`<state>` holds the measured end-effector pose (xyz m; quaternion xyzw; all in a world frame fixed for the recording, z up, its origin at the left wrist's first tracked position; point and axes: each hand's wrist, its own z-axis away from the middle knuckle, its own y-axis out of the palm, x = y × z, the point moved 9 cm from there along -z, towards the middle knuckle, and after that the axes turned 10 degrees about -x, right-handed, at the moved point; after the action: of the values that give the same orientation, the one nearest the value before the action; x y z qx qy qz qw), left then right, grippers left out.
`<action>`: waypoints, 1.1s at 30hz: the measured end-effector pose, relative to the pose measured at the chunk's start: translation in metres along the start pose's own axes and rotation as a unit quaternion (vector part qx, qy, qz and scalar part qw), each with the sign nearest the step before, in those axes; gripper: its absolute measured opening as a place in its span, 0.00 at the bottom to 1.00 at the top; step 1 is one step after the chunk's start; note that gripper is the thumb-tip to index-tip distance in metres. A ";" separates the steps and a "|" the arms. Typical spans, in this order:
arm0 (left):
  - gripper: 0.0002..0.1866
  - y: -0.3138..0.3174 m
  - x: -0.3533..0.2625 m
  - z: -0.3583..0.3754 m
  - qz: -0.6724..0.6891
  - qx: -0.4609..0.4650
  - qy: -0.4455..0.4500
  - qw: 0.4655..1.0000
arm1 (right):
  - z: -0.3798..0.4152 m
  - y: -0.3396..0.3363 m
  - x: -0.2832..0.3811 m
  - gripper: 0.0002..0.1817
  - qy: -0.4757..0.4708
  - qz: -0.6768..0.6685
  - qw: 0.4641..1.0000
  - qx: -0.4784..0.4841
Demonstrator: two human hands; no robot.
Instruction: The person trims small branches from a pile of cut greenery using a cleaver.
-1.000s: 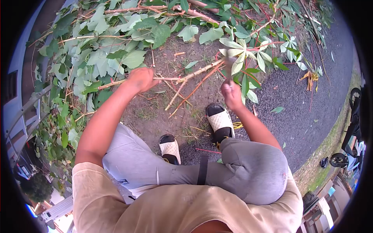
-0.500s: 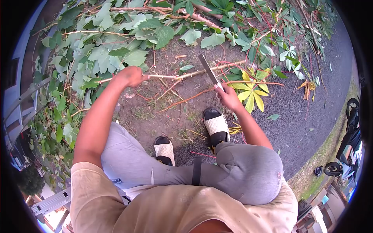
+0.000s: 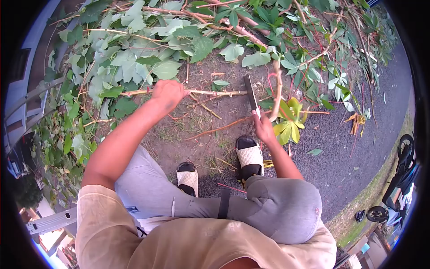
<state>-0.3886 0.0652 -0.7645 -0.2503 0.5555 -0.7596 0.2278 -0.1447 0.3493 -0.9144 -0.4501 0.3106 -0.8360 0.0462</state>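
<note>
My left hand (image 3: 170, 95) is closed around a thin, pale branch (image 3: 219, 93) that lies level across the bare soil. In my right hand (image 3: 263, 125) is a knife (image 3: 251, 94), its dark blade pointing up and away from me at the branch's right end. A separate piece of branch (image 3: 278, 92) stands upright just right of the blade, blurred at its top; whether it touches the blade or the hand I cannot tell. Yellow-green leaves (image 3: 289, 127) spread beside my right hand.
Cut leafy branches (image 3: 130, 62) cover the ground ahead and left. Sandalled feet (image 3: 250, 155) rest below my hands. Dark asphalt (image 3: 345, 152) lies to the right, with a wheeled vehicle (image 3: 377, 214) beyond. A metal ladder (image 3: 53, 221) is at lower left.
The long branch is now in two: its right part has come off and swung upright beside the blade. My left hand has shifted right, and my right hand has moved slightly down and right.
</note>
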 end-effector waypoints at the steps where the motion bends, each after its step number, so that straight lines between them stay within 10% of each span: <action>1: 0.29 -0.001 -0.002 -0.001 -0.001 -0.018 0.008 1.000 | -0.005 -0.008 0.014 0.31 0.002 0.029 1.000 0.008; 9: 0.28 -0.023 0.003 -0.016 0.016 0.024 0.009 1.000 | -0.006 -0.137 0.195 0.17 -0.096 -0.318 0.939 -0.089; 13: 0.28 -0.023 0.014 -0.016 0.059 0.034 -0.020 0.997 | 0.004 -0.094 0.151 0.18 -0.153 -0.431 0.882 -0.113; 17: 0.26 -0.007 -0.009 -0.013 0.095 0.026 0.008 0.995 | 0.004 0.014 0.022 0.24 -0.029 -0.092 0.995 0.027; 22: 0.24 0.006 -0.041 -0.006 0.128 -0.067 0.052 0.988 | 0.014 -0.016 0.068 0.25 0.056 -0.179 0.982 -0.008; 29: 0.18 0.008 -0.055 -0.002 0.070 -0.143 0.124 0.979 | 0.031 -0.152 0.244 0.34 -0.259 -0.423 0.863 -0.096; 31: 0.16 0.002 -0.057 -0.002 0.056 -0.159 0.120 0.978 | 0.026 -0.120 0.196 0.42 -0.286 -0.491 0.814 -0.116; 33: 0.17 0.005 -0.054 -0.010 0.075 -0.073 0.063 0.993 | 0.018 -0.060 0.115 0.38 -0.294 -0.261 0.912 -0.114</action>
<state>-0.3526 0.1046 -0.7790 -0.1752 0.6396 -0.7123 0.2296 -0.1863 0.3478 -0.7904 -0.7426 0.2478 -0.6071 -0.1364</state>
